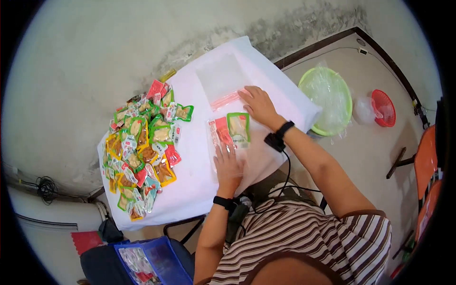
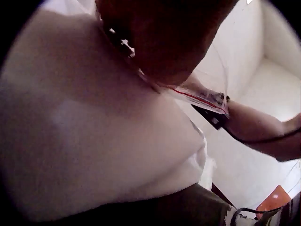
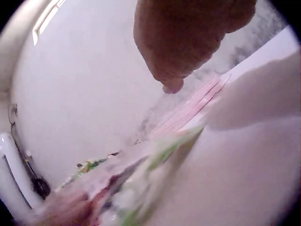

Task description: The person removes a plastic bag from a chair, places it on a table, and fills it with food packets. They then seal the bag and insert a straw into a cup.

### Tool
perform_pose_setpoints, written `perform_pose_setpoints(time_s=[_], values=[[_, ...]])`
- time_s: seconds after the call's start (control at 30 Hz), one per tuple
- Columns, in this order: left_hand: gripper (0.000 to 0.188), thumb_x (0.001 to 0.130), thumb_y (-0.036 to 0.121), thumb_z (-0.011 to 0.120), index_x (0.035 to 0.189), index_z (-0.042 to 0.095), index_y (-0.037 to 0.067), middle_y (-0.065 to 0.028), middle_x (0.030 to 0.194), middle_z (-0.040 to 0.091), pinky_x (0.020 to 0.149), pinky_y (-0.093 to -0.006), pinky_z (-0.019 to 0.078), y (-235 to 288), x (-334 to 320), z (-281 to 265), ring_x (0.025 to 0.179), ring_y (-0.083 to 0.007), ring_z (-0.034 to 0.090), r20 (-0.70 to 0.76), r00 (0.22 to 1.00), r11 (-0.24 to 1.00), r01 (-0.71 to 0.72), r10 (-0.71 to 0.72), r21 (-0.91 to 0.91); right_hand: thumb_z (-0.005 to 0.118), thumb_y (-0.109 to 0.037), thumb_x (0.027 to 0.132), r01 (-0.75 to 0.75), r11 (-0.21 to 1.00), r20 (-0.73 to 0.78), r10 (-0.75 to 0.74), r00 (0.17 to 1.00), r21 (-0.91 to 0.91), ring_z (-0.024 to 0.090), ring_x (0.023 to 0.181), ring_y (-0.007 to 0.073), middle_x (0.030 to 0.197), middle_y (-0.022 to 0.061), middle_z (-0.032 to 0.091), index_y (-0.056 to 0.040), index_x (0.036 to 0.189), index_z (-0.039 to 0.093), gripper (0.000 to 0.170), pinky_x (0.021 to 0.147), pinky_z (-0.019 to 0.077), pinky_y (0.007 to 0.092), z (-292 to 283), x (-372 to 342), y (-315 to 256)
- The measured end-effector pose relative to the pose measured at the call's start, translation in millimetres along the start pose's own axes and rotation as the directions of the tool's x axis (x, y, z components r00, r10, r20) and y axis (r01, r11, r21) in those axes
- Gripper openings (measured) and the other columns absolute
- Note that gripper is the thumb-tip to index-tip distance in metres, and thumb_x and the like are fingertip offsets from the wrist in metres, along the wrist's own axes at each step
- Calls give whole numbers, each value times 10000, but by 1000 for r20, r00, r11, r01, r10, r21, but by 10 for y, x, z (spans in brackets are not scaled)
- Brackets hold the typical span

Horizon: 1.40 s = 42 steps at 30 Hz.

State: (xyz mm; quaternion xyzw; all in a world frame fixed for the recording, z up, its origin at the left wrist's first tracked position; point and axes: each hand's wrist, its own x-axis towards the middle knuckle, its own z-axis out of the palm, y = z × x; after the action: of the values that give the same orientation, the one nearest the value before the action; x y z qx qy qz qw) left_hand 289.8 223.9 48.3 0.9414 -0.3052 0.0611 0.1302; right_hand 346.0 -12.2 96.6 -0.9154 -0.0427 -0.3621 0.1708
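My left hand [image 1: 229, 166] lies with its fingers extended over the lower end of a red-and-white snack packet [image 1: 221, 131]. Beside that packet is a green-edged snack packet [image 1: 238, 126] with pale food showing in its window. Clear plastic [image 1: 259, 161] spreads around and below them. Farther back, my right hand [image 1: 260, 105] reaches over the table, its fingertips at the pink zip strip [image 1: 224, 100] of a stack of clear zip bags [image 1: 221, 73]. A red zip line [image 2: 200, 100] shows past the left hand [image 2: 164, 37] in the left wrist view. The right hand [image 3: 188, 37] hangs above the pink strips in the right wrist view.
A heap of colourful snack packets [image 1: 142, 147] covers the table's left side. The white-covered table [image 1: 190, 190] stands against the wall. On the floor to the right are a green basin [image 1: 351, 102] with clear plastic and a red basket [image 1: 387, 109]. A blue bin [image 1: 166, 261] sits at lower left.
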Motion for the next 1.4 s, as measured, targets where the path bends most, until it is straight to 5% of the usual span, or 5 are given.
perform_pose_setpoints(time_s=[0.27,0.67,0.73,0.9,1.4], values=[[671,819,346,567,1400,308,133,-189,1480,143,1020,-582,226,27,-14,-101,1350,-383,163,154,988,996,-7,-7,86,541,-131,783,199,967,461,-107,881,-156,562,936,250,990,83,581,-94,1091,586,314,720,503,370,684,448,615],[671,823,353,558,1400,302,123,-163,1490,125,1026,-586,209,-5,220,-75,1354,-382,149,195,980,998,14,-25,56,522,-151,808,181,964,369,-99,924,-193,581,879,254,940,97,596,-99,1059,616,273,697,505,379,1144,926,1001],[672,827,360,551,1400,301,112,-158,1492,120,1027,-588,206,12,308,-39,1355,-383,144,202,979,999,21,-31,50,558,-185,797,250,956,134,-230,964,-155,582,875,266,923,101,598,-83,1013,623,248,700,490,409,985,933,928],[652,853,387,515,1397,305,94,-190,1485,114,1016,-593,222,64,541,53,1351,-393,144,115,992,994,45,-56,95,562,-437,811,-359,933,473,311,825,13,572,851,338,899,176,594,-28,854,628,416,747,469,430,478,579,472],[642,815,381,570,1337,388,55,-208,1434,248,1025,-580,201,114,655,-9,1326,-418,192,63,998,996,20,-26,88,670,-146,709,-508,854,410,425,807,116,570,902,385,1065,188,492,-39,1073,495,417,766,479,444,533,196,60]])
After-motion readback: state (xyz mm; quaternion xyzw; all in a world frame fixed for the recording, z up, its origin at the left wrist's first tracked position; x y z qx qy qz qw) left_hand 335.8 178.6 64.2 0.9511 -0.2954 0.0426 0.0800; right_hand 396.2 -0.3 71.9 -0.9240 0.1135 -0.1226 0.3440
